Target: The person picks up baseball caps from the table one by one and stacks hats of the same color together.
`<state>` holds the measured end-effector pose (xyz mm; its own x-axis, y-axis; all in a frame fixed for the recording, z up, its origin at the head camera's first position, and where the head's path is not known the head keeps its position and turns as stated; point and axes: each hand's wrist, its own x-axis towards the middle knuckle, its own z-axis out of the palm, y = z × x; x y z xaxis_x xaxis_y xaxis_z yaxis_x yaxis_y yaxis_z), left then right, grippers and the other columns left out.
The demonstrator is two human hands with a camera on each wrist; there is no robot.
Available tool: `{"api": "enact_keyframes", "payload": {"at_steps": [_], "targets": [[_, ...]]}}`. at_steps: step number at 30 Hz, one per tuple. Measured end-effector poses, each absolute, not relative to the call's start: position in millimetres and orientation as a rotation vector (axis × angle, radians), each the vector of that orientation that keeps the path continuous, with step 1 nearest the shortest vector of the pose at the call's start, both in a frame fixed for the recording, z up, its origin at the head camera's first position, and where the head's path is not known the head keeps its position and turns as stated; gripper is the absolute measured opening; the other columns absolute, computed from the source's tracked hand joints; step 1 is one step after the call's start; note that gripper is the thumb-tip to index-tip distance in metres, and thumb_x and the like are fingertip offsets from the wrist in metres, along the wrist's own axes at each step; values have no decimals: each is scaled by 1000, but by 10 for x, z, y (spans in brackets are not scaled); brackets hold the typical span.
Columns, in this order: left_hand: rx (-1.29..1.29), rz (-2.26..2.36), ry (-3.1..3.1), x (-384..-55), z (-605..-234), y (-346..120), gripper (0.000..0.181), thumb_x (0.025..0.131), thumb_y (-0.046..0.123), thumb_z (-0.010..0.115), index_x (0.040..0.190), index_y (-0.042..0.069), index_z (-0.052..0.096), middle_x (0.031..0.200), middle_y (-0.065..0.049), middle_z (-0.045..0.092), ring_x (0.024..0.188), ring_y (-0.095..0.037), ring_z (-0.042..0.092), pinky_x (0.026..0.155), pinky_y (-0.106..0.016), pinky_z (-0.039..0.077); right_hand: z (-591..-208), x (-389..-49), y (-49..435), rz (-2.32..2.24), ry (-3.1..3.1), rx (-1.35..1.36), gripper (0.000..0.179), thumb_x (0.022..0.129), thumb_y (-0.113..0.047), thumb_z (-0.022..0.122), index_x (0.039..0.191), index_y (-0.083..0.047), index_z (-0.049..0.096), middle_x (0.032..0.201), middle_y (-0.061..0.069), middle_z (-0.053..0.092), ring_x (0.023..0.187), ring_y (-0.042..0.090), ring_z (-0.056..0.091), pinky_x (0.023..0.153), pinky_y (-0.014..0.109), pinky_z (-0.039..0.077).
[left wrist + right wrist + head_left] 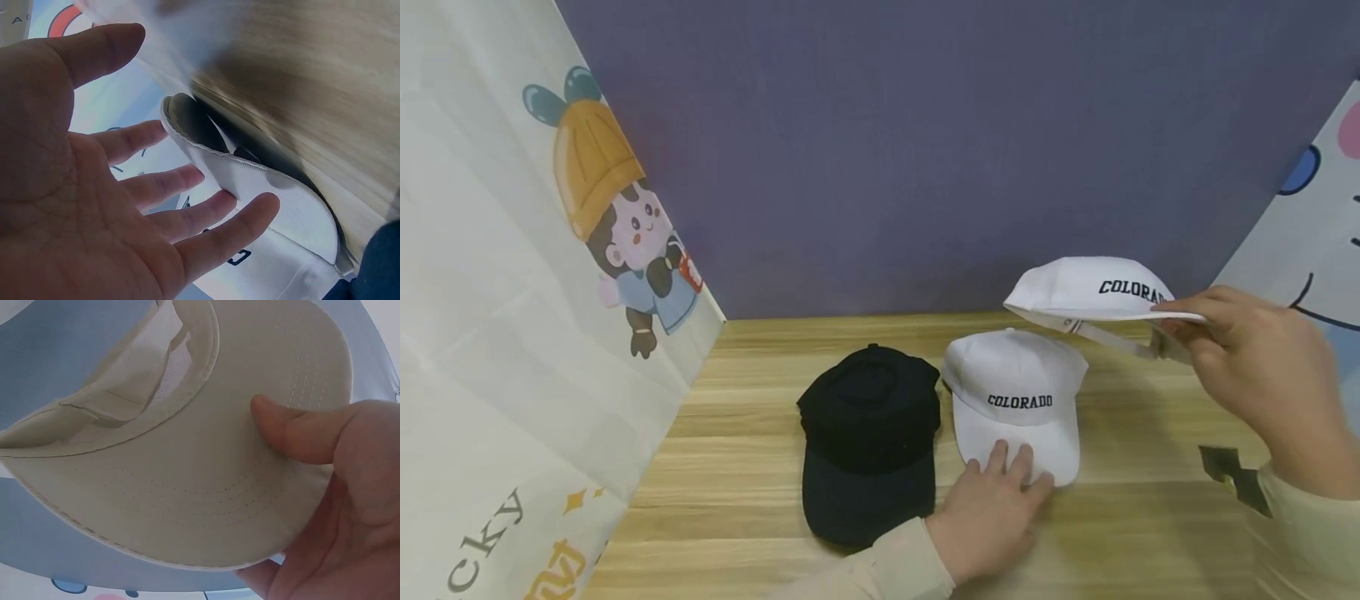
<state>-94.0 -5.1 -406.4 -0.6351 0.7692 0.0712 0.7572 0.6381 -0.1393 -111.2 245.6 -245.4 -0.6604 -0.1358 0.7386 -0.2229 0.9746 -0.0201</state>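
Observation:
My right hand (1273,367) pinches the brim of a white cap (1082,287) marked COLORADO and holds it up above the table at the right. In the right wrist view, the thumb presses the underside of that cap's brim (206,481), with fingers on the other face. A second white COLORADO cap (1015,375) sits on the table, brim toward me. My left hand (992,517) reaches over this cap's brim, fingers spread and extended, fingertips right at the brim (269,200) in the left wrist view. Just left of it stands a black cap (868,433), brim also toward me.
The wood-grain table (737,500) ends at a dark purple-grey back wall (865,167). A cartoon-printed white panel (490,333) stands on the left, and another printed panel (1330,208) on the right. A small dark patch (1221,462) shows by the right sleeve.

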Motion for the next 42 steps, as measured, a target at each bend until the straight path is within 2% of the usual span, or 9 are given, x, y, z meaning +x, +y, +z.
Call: {"api": "enact_keyframes", "payload": {"at_steps": [5,10,16,26,32,42], "targets": [[-1247,169,-2751,-941,-4063,-51,65,96,53,62,152,27,42,159,2,40,145,-23,42,99,-39,52,-2454,-1100,2436,171,-2309,277,18,79,-6,83,95,-14,83,84,7,76,56,-3,41,48,29,32],[-1239,205,-2750,-948,-4064,-48,68,96,56,61,152,22,44,161,3,40,146,-23,42,103,-39,51,-2463,-1095,2403,158,-2318,315,21,77,-7,84,96,-15,83,85,4,76,58,4,49,53,29,36],[-1243,226,-2750,-949,-4056,-49,71,95,58,61,153,22,44,162,4,39,147,-22,43,102,-38,51,-2476,-1080,2365,163,-2313,351,23,75,-7,85,96,-18,83,85,0,75,58,0,46,53,27,34],[-1243,214,-2749,-947,-4041,-53,70,94,60,62,151,22,45,160,4,41,145,-21,44,101,-37,52,-2480,-1074,2313,199,-2316,395,27,77,-7,83,99,-21,83,92,-3,77,63,0,53,58,20,35],[-1241,206,-2740,-952,-4043,-51,71,94,60,62,151,22,46,159,4,42,144,-22,44,100,-38,52,-2491,-1074,2289,191,-2284,423,28,74,-5,85,98,-19,83,92,-1,77,60,4,53,56,22,35],[-1240,206,-2723,-955,-4058,-52,71,94,59,63,151,22,45,159,4,41,145,-22,44,99,-38,53,-2511,-1080,2235,210,-2269,447,30,71,-5,86,97,-19,83,96,0,78,62,-3,49,55,23,36]]}}
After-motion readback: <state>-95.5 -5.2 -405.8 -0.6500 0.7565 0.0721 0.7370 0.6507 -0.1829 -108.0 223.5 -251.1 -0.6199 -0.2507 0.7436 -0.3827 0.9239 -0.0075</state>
